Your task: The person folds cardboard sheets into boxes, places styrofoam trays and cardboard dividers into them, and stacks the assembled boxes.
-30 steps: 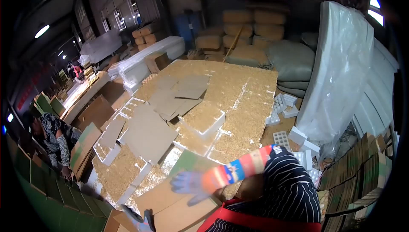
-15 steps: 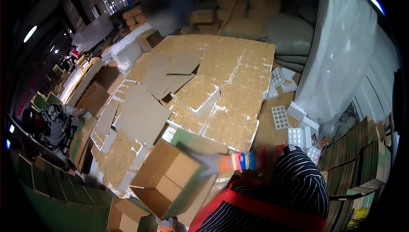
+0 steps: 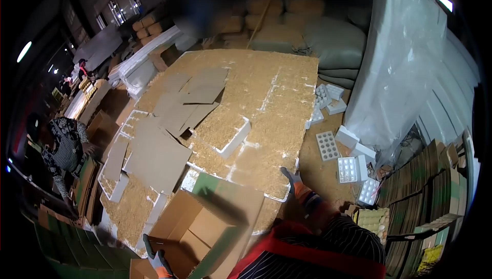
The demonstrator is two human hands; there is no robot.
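An open cardboard box, brown inside with green on an outer side, stands tilted at the bottom centre. My left hand, in a grey glove, grips its near left edge. Beyond the box, a flat green and brown cardboard piece lies on the work surface. My right hand, also gloved, is away from the box at the right front edge of the sawdust-covered surface. Its fingers are apart, with nothing visible between them.
Grey cardboard sheets lie across the sawdust-topped white foam boxes. White foam trays are on the floor at right, near stacked flattened cartons. Plastic-wrapped foam panels stand behind. A co-worker is at the left.
The folded cardboard has become an open box, now held at its left edge. My right hand has left the box and moved right. The camera view has shifted.
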